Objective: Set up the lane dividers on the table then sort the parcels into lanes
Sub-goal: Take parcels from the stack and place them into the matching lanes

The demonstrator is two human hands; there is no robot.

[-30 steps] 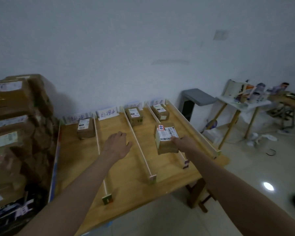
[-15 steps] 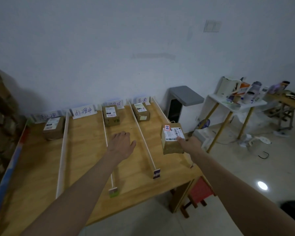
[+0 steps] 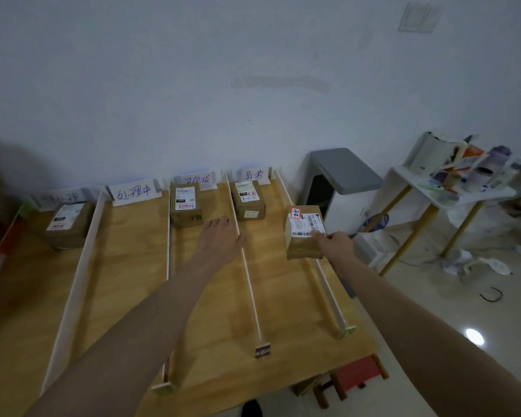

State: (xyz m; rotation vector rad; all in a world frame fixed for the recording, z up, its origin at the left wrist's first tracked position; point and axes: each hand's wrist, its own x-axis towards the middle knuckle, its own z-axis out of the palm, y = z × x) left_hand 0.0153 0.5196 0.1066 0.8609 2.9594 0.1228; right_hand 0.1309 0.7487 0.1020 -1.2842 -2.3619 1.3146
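the left hand [image 3: 220, 240] is held slack and empty over the third lane. further right, the labelled parcel [image 3: 305, 232] is gripped at its near right corner by the right hand [image 3: 337, 245], above the far right lane, long axis running along it.

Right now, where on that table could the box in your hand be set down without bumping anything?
The lane under the second sign holds no parcel and lies bare between two white dividers. Every other lane is bare in its near half. The far ends are crowded: parcels sit at and. The right hand holds the parcel over the rightmost lane; the left hand hovers above the third.
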